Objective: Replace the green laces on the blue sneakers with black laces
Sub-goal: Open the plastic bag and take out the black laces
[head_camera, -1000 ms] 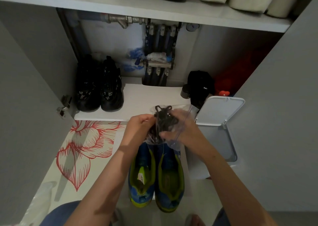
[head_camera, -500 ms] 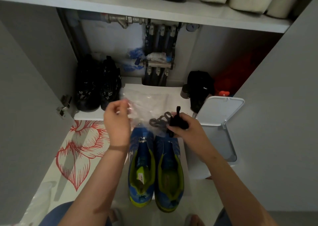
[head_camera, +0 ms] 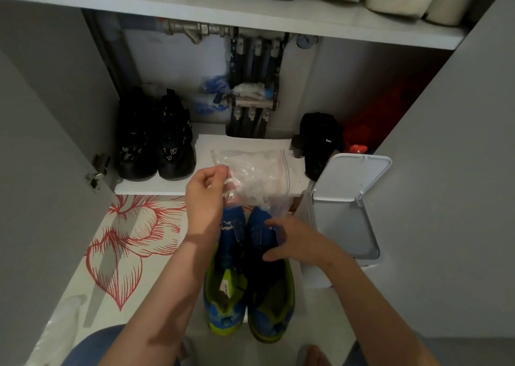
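Note:
Two blue sneakers with lime-green lining, the left one (head_camera: 224,293) and the right one (head_camera: 274,314), stand side by side on the floor, toes toward the cupboard. A dark bundle of black laces (head_camera: 252,271) lies across their tongues. My right hand (head_camera: 296,243) hovers low over the right sneaker's toe, fingers spread and relaxed, thumb just above the laces. Above the toes, my left hand (head_camera: 206,192) pinches the corner of a clear zip bag (head_camera: 259,173) that looks empty. No green laces are visible.
A white pedal bin (head_camera: 345,226) with its lid raised stands right of the sneakers. Black shoes (head_camera: 156,142) and a black pouch (head_camera: 320,137) sit on the cupboard's bottom shelf (head_camera: 156,185). A red-flower mat (head_camera: 131,240) lies to the left. Grey doors flank both sides.
The black laces came out of the bag and now lie on the sneakers. My right hand dropped down with them, while my left hand lifted the bag away.

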Available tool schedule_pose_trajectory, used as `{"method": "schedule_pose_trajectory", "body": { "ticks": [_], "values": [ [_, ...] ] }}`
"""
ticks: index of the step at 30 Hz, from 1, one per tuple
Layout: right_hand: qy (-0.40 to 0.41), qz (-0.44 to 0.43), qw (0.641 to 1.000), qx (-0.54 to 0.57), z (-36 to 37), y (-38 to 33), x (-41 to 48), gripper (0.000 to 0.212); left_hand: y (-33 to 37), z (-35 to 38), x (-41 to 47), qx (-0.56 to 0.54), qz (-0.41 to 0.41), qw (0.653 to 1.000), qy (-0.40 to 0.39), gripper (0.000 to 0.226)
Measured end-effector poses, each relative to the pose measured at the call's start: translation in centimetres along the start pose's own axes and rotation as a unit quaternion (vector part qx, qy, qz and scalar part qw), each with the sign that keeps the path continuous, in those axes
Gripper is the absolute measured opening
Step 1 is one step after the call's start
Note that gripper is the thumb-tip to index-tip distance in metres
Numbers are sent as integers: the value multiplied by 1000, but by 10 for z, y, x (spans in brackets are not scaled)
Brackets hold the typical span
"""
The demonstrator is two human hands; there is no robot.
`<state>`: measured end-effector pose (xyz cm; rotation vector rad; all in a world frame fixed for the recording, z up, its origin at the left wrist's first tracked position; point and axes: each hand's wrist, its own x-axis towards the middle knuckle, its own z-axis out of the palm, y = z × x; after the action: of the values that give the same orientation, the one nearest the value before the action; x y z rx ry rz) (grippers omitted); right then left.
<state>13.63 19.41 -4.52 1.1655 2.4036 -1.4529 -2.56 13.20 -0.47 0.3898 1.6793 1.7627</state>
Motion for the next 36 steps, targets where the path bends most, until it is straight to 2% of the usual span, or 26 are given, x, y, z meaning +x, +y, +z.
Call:
{"method": "schedule_pose_trajectory", "body": {
  "ticks": [4, 8, 9, 10, 12, 13, 15, 17, 18, 19, 21, 22, 23, 25, 28, 30, 33, 36],
  "values": [
    [40, 9, 982, 184, -22, -5, -9, 67, -4, -3, 3, 33, -22, 999, -30, 15],
    [109, -27, 906, 409, -33, -11, -17, 49, -10, 6, 1, 143, -90, 977, -134, 9],
    [148, -38, 901, 406, -33, -13, -18, 39, -13, 11, -3, 161, -115, 963, -184, 10],
    [188, -45, 911, 365, -31, -14, -19, 26, -16, 16, -8, 183, -124, 945, -242, 8],
    [228, -44, 949, 215, -27, -10, -20, 8, -24, 26, -16, 252, -117, 899, -340, 10],
    [227, -39, 963, 142, -26, -6, -21, 8, -28, 30, -18, 297, -111, 877, -361, 16],
    [239, -3, 970, 40, -32, 7, -24, 13, -31, 36, -18, 438, -71, 821, -360, 24],
    [315, 57, 947, -1, -48, 24, -29, 17, -37, 39, -14, 566, -11, 758, -323, 26],
    [359, 80, 930, -6, -57, 32, -33, 18, -39, 41, -13, 583, 13, 754, -302, 25],
    [392, 94, 915, -8, -64, 38, -37, 19, -42, 45, -14, 560, 38, 774, -294, 23],
    [431, 99, 897, -24, -72, 51, -43, 21, -47, 59, -21, 430, 90, 848, -297, 20],
    [444, 101, 890, -27, -74, 55, -45, 21, -48, 68, -26, 375, 111, 868, -307, 22],
    [451, 105, 886, -21, -75, 59, -46, 22, -50, 78, -30, 346, 131, 872, -321, 26],
    [428, 120, 896, -14, -75, 69, -47, 30, -58, 98, -38, 345, 171, 856, -344, 31],
    [274, 189, 942, -31, -72, 76, -47, 71, -67, 110, -42, 387, 164, 832, -362, 31],
    [223, 205, 952, -43, -71, 79, -48, 81, -70, 110, -41, 418, 154, 816, -369, 30],
    [241, 193, 948, -74, -73, 77, -48, 58, -66, 100, -35, 447, 134, 805, -365, 30],
    [229, 156, 961, -14, -73, 65, -44, 41, -60, 84, -27, 457, 124, 805, -357, 27]
  ]
}}
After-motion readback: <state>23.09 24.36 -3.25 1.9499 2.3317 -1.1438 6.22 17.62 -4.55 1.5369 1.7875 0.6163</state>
